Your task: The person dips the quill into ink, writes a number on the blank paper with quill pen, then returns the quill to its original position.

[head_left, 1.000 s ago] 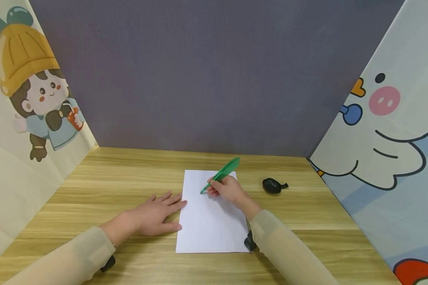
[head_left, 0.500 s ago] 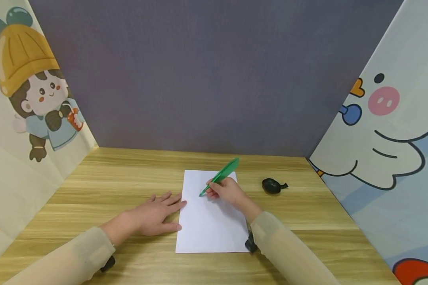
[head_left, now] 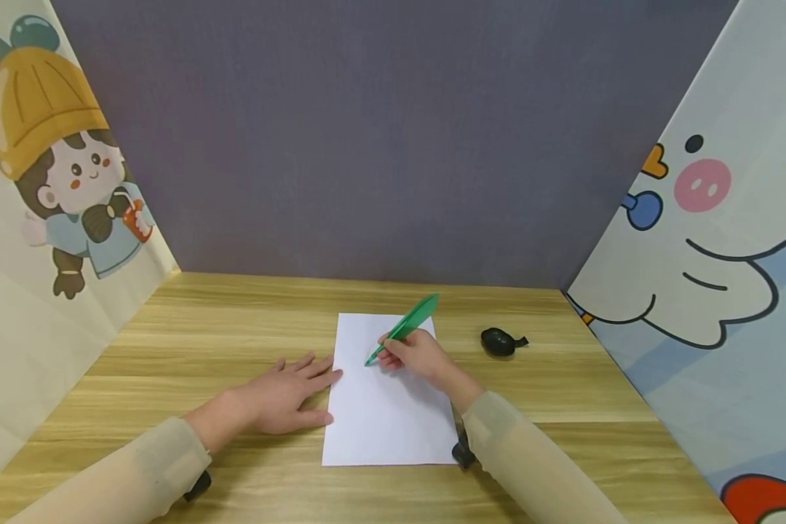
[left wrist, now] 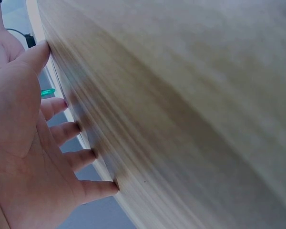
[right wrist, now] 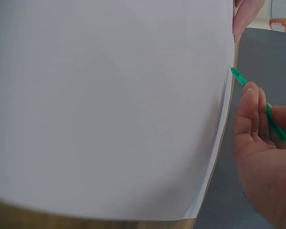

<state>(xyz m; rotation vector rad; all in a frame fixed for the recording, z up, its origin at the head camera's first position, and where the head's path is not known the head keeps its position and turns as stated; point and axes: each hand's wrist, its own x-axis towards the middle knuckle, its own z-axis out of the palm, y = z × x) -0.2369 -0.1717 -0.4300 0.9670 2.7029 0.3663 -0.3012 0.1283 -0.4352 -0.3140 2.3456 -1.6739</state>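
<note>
My right hand [head_left: 411, 353] pinches a green feather-shaped pen [head_left: 414, 316] over the upper half of a white sheet of paper [head_left: 386, 422]. The pen slants, its feather end up to the right and its tip [right wrist: 231, 68] at the paper in the right wrist view. No clear marks show on the sheet. Flat on the table with spread fingers, my left hand [head_left: 291, 393] lies at the paper's left edge, thumb and index fingertips at the border. In the left wrist view, the palm of the left hand [left wrist: 24, 129] shows with straight fingers, and a bit of the green pen [left wrist: 47, 92] behind.
A small black rounded object with a short tail [head_left: 500, 342] lies right of the paper on the wood-grain table [head_left: 236, 313]. A dark grey panel [head_left: 367, 145] stands at the back, with cartoon-printed walls on both sides. Black wrist devices show below both sleeves.
The right hand and the pen have shifted slightly down the page, toward the person, with the pen tip moving a little left. The left hand and the paper have stayed in place.
</note>
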